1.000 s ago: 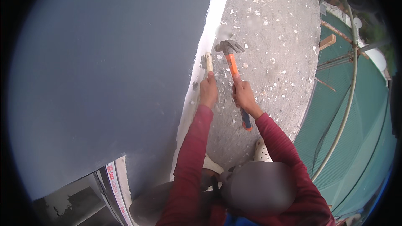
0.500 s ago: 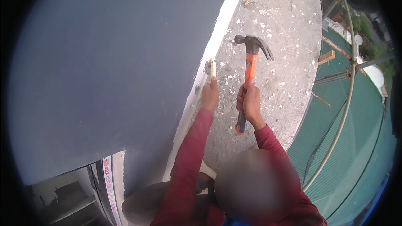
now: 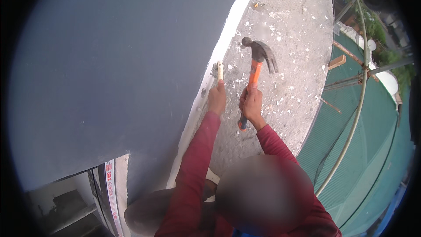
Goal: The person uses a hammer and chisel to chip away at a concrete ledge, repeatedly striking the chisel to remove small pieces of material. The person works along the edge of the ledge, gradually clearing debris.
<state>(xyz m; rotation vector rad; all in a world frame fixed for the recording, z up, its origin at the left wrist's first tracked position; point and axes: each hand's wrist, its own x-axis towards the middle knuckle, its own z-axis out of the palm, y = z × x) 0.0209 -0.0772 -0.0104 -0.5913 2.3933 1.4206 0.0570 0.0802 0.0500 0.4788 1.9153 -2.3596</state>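
Note:
My right hand (image 3: 251, 104) is wrapped round the orange and dark handle of a claw hammer (image 3: 255, 72). The hammer is raised over the concrete, its round face toward the wall and its claw to the right. Closed too, my left hand (image 3: 217, 99) grips a slim cream-coloured tool (image 3: 220, 71) by the foot of the wall. What kind of tool it is I cannot make out. Beside its upper end, the white strip (image 3: 229, 33) along the wall's base has a rough, grey chipped patch. A gap separates the hammer head from the tool.
A dark grey wall (image 3: 118, 61) fills the left. White flecks litter the concrete ledge (image 3: 287, 92). Past its right edge are a bent scaffold pole (image 3: 362, 101), a wooden block (image 3: 337, 62) and a green corrugated surface (image 3: 368, 149) below. A taped frame (image 3: 109, 184) stands at lower left.
My right hand has swung the hammer left, nearer to the cream-coloured tool. My left hand keeps its grip in about the same place against the wall's foot. The view has shifted slightly.

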